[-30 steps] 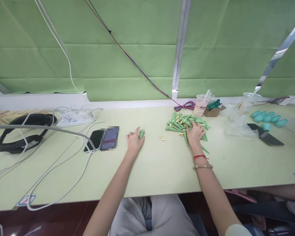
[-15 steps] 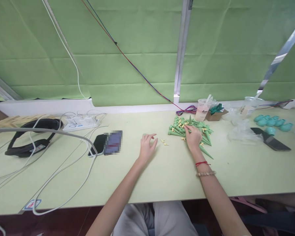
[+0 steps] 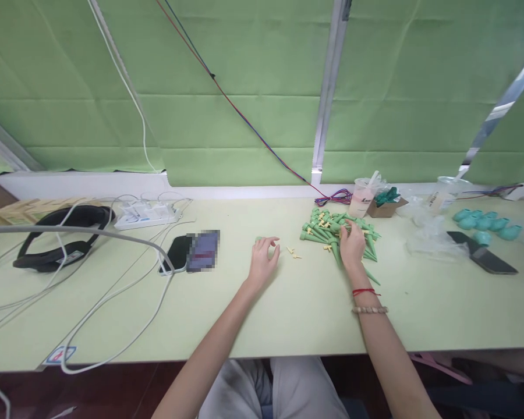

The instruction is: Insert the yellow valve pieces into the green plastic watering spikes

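Note:
My left hand [image 3: 264,263] rests on the table with loosely curved fingers, thumb and index finger apart. A bit of green shows at its far edge; what it belongs to is hidden. Just right of this hand lie several small yellow plastic valves [image 3: 293,254]. My right hand [image 3: 353,247] reaches over the right part of a pile of green plastic spikes [image 3: 315,234], with thumb and index finger slightly apart. Beside its thumb a green spike [image 3: 336,251] points toward me. Many spikes in the pile carry yellow valves, and my right hand covers part of the pile.
Behind the pile stand a drink cup [image 3: 361,198] and a small cardboard box [image 3: 386,208]. At right are clear plastic bags [image 3: 434,241], teal rounded pieces [image 3: 484,220] and a dark phone [image 3: 484,254]. Two phones [image 3: 177,254], white cables [image 3: 113,351] and a black headset [image 3: 50,263] lie left.
The green spike that stood upright at my right fingertips now lies on the pile, pointing toward me. My right hand has shifted slightly right and its fingers have loosened. My left hand stays put.

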`<state>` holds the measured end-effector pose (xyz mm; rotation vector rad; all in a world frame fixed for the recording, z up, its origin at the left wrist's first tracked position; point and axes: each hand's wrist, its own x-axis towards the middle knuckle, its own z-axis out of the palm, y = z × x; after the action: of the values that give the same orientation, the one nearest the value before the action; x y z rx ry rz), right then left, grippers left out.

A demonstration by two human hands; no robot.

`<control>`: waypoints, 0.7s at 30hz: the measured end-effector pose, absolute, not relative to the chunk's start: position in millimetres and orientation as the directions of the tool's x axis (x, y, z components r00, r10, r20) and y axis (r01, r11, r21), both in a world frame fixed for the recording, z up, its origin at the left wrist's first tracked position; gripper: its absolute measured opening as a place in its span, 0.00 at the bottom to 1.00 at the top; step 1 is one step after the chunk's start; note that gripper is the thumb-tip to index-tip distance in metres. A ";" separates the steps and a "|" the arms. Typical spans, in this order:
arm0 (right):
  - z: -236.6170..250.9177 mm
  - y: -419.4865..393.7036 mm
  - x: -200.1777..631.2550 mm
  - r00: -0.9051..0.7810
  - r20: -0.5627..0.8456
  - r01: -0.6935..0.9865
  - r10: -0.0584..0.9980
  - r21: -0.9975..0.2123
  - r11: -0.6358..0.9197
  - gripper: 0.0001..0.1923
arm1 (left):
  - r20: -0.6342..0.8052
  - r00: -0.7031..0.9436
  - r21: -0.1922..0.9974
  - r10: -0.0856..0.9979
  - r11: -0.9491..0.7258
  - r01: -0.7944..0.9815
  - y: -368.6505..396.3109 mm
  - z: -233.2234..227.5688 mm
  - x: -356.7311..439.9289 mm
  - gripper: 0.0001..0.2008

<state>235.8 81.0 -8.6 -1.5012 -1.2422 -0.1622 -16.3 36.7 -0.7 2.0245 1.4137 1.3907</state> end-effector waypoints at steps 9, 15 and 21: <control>0.5 50.5 153.5 -0.071 0.883 0.544 0.463 -0.355 0.760 0.13 | 0.179 0.081 0.981 0.981 -0.171 -0.087 35.2 9.3 -6.2 0.27; 0.8 25.2 116.8 -0.236 0.658 0.220 0.715 -0.680 0.699 0.21 | 0.083 0.091 0.935 0.992 -0.046 -0.351 39.0 8.5 -13.4 0.24; 2.3 37.3 120.3 0.012 0.225 -0.140 0.974 -0.964 0.224 0.22 | 0.079 0.294 0.940 0.953 0.027 -0.340 35.0 11.9 -8.8 0.25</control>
<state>120.3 37.3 2.3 -0.9393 -1.2073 1.1074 -8.8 35.0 11.9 1.1013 0.7213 1.1454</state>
